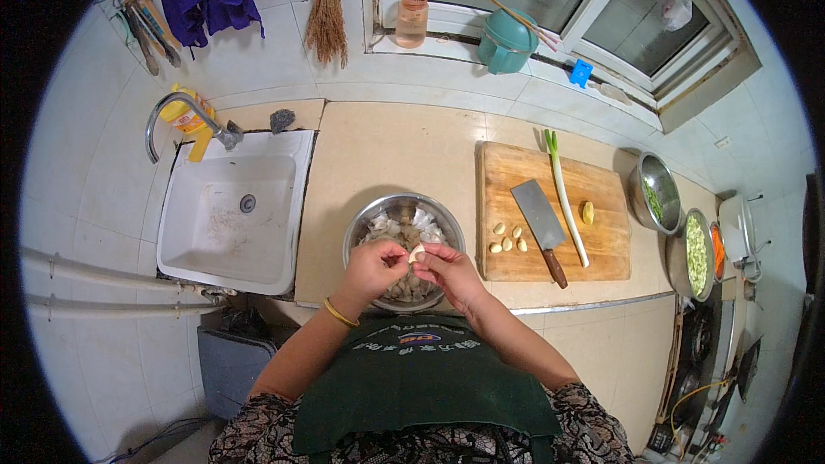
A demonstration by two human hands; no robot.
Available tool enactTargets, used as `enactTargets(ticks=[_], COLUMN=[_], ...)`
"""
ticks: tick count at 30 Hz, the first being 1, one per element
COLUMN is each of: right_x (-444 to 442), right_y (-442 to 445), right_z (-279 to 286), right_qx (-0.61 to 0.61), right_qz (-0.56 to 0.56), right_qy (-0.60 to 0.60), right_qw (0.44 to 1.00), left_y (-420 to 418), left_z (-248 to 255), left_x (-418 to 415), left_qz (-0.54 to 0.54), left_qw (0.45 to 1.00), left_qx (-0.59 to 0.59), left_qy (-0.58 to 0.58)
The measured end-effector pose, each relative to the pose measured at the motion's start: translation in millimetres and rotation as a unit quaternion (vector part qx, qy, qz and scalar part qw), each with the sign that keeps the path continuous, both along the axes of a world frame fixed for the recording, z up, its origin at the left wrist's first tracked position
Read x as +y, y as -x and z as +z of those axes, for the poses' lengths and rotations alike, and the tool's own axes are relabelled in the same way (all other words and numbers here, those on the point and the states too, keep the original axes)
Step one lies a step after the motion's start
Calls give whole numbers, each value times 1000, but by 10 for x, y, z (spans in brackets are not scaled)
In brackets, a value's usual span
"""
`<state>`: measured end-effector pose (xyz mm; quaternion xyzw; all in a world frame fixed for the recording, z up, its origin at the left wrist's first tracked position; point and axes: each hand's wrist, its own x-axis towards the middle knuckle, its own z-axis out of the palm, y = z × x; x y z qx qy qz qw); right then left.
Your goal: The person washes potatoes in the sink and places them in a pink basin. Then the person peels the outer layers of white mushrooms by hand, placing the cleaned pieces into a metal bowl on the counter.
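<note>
A garlic clove (pixel 417 252) is pinched between the thumb and fingers of my right hand (pixel 451 272). My left hand (pixel 377 265) touches the clove's left side with its fingertips. Both hands are over a steel bowl (pixel 454 219) that holds garlic skins (pixel 385 224) and other pale scraps, partly hidden by the hands. To the right lies a wooden cutting board (pixel 515 164). On it are several peeled garlic cloves (pixel 507 243), a cleaver (pixel 539 212), a green onion (pixel 565 196) and a yellowish piece of ginger or similar food (pixel 588 212).
A white sink (pixel 225 270) with a metal faucet (pixel 187 100) is at the left. Right of the board stand a steel bowl of chopped greens (pixel 670 203), one of pale green pieces (pixel 696 254) and one of orange shreds (pixel 717 243). A teal container (pixel 506 42) stands on the windowsill.
</note>
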<state>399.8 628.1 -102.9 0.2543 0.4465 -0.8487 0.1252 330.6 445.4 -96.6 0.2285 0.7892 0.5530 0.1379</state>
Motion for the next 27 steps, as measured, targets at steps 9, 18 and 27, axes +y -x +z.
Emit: enactTargets(ticks=[9,18,27], right_x=[-44,12,-7], right_y=[4,-25,-31], right_z=[-47,-71,-63], right_qx=[23,-8,6], right_qz=[-17,33,-46], right_qy=[-37,-9,43], right_qw=[999,999,998], left_y=[22,202,17], left_z=[-12,-184,-61], left_x=[9,-32,-14], left_qz=[-2,75,39], left_qw=[1000,996,993], left_qx=[-14,51,-91], left_qy=[-7,-5,-60])
